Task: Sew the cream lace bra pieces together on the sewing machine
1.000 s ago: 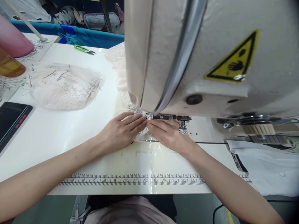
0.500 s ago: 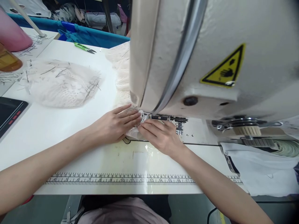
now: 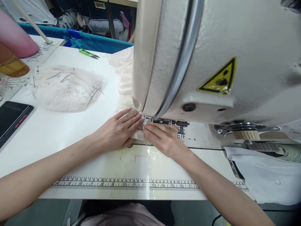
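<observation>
- Pale lace lies along the left of the sewing machine.
- Left hand rests on its near end, fingers extended.
- Right hand touches its edge; whether those fingers grip, I can't tell.

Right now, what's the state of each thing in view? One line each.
Left hand: palm down, fingers extended on the lace.
Right hand: palm down, fingertips at the lace.
Lace fabric: gathered, partly hidden by hands and machine.
Sewing machine: upright; running or stopped, can't tell.
Loose lace piece: crumpled, dark threads on it.
Green snips: lying unheld.
Phone-like device: flat, screen dark.
White cloth: spread, lightly wrinkled.
</observation>
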Motion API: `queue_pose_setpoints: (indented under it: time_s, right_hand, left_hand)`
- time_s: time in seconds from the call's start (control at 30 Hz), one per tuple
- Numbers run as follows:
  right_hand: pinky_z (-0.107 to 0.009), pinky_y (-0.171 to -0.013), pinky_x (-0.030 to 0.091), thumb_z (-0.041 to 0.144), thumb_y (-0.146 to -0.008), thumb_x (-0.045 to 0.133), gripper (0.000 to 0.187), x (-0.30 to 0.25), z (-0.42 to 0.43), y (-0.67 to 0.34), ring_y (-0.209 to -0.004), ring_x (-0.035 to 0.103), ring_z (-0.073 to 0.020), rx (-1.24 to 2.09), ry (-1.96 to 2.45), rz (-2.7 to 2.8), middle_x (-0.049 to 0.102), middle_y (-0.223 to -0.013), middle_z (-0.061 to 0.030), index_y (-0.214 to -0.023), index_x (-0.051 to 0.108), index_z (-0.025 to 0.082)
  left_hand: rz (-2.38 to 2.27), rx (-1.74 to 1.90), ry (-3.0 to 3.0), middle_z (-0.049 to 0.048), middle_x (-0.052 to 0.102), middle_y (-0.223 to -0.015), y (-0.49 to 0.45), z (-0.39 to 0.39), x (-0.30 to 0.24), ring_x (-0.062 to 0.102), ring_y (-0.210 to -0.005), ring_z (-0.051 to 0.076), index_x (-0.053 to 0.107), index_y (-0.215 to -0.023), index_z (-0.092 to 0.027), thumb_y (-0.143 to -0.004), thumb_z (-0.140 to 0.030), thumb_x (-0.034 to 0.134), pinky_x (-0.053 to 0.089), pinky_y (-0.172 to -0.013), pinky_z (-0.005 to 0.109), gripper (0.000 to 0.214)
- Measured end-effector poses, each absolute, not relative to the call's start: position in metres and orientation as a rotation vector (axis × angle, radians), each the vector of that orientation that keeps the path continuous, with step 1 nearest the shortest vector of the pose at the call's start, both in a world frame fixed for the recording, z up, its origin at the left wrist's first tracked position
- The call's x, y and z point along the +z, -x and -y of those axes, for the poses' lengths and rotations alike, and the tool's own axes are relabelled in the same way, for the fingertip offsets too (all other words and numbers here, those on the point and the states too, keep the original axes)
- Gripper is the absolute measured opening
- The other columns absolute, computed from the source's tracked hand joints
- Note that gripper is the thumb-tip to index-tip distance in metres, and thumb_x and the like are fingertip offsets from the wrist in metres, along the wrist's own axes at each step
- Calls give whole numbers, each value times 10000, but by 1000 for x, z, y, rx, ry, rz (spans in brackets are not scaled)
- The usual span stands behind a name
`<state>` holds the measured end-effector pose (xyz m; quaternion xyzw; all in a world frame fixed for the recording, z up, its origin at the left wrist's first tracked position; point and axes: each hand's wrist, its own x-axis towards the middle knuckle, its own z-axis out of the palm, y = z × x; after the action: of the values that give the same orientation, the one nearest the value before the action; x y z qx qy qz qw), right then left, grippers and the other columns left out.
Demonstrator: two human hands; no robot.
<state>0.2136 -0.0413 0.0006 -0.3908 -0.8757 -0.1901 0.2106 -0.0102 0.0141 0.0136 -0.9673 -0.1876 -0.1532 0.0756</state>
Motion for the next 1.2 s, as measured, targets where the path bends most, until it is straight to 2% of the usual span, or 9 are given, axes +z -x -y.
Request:
queue_pose_setpoints:
  time_s: [0.17, 0.37, 0.6, 0.83, 1.03, 1.2]
  right_hand:
    - [-259, -784, 439, 57, -896, 555, 192, -2, 40, -218, -961, 633, -84, -511, 1089, 2452, 728, -1081, 50, -958, 649, 213]
    - [-259, -782, 471, 38, -895, 547, 256, -2, 40, -222, -974, 636, -116, -340, 1133, 2485, 711, -1130, 2, -1022, 658, 230]
    - [-241, -761, 524, 79, -906, 554, 185, -4, 35, -225, -953, 654, -109, -426, 1048, 2441, 717, -1119, -8, -1031, 658, 168]
    - [-272, -773, 520, 97, -895, 568, 269, -6, 35, -229, -880, 658, -123, -281, 1170, 2451, 719, -1083, -8, -1108, 652, 239]
    - [-260, -776, 515, 104, -887, 584, 240, 0, 32, -228, -899, 656, -121, -340, 1172, 2439, 721, -1072, -3, -1080, 662, 223]
    - [-246, -692, 499, 95, -903, 556, 208, 1, 30, -226, -887, 658, -117, -378, 1178, 2476, 728, -1048, 5, -1050, 664, 194]
  left_hand:
    - [626, -427, 2870, 178, 651, -1257, 8, -9, 13, 575, -1249, 310, 605, -1208, -70, -903, -245, 450, 438, -1090, 507, 384]
    - [670, -424, 2846, 161, 677, -1214, 7, -6, 12, 597, -1220, 311, 608, -1232, -93, -925, -264, 453, 406, -1106, 540, 384]
    - [657, -448, 2839, 178, 665, -1231, 7, -6, 10, 636, -1156, 317, 602, -1241, -68, -933, -258, 463, 396, -1101, 573, 388]
    - [624, -434, 2810, 189, 628, -1288, 9, -6, 9, 627, -1166, 326, 556, -1314, -93, -941, -273, 479, 400, -1086, 591, 422]
    - [650, -442, 2810, 172, 635, -1282, 9, -7, 10, 609, -1199, 324, 536, -1329, -120, -952, -272, 472, 400, -1084, 594, 411]
    - [605, -516, 2818, 155, 648, -1273, 8, -9, 8, 612, -1201, 310, 576, -1263, -107, -966, -239, 468, 392, -1095, 603, 342]
